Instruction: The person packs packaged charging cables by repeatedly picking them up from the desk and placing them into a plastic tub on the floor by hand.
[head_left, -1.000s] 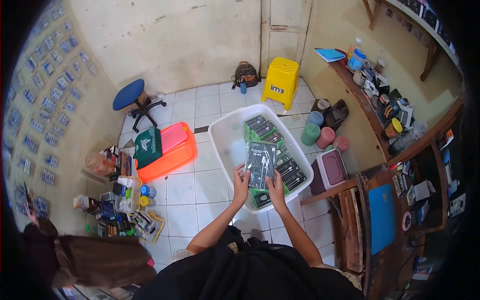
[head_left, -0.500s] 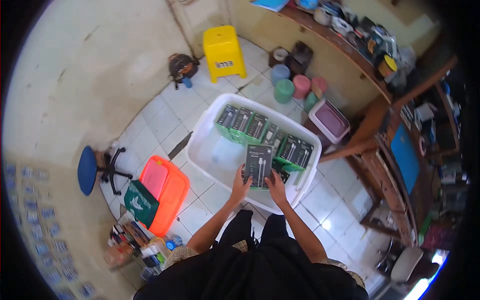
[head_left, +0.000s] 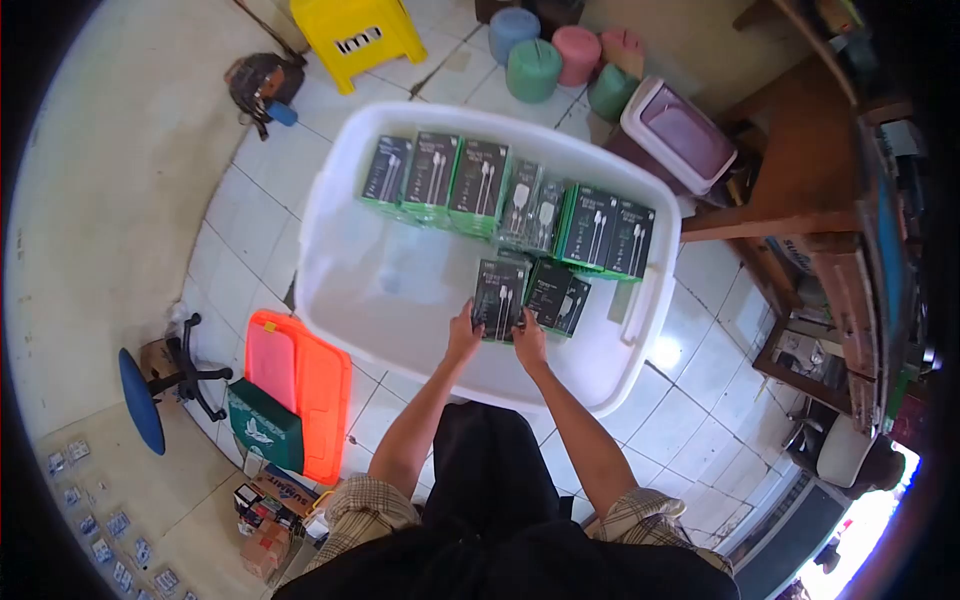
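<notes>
My left hand and my right hand grip the lower sides of a black cable box with a white cable pictured on its front. The box is low inside a large white plastic tub. Right beside it lies another black box. Behind are stacks of similar green-edged boxes in a row along the tub's far side. In the middle of that row are clear-fronted packs showing white chargers. Farther right, more cable boxes stand stacked. My fingertips behind the held box are hidden.
A yellow stool, coloured round containers and a pinkish bin stand beyond the tub. To the left are an orange lid, a green box and a blue-seated chair. Wooden furniture stands at right.
Both hands have lowered the cable box into the tub, beside the other black box. My view has moved closer over the tub, which now appears larger.
</notes>
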